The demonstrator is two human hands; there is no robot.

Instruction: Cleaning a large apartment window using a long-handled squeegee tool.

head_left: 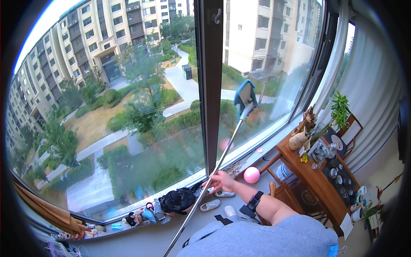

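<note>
My right hand (220, 182) is closed around the silver pole (222, 157) of a long-handled window mop. The mop's blue-edged flat head (245, 95) is up at the right-hand window pane (274, 92); whether it touches the glass I cannot tell. From my hand the pole slants down and left, out of the lower edge. A black strap (253, 201) circles my right forearm. My left hand is out of the picture.
A dark window frame post (210, 85) divides the panes. On the low sill lie a black cap (176, 200) and several small items. A pink ball (251, 174) and shoes (210, 205) are nearby. At right stands a wooden table (299, 165) with plants, cups and vases, before white curtains (372, 85).
</note>
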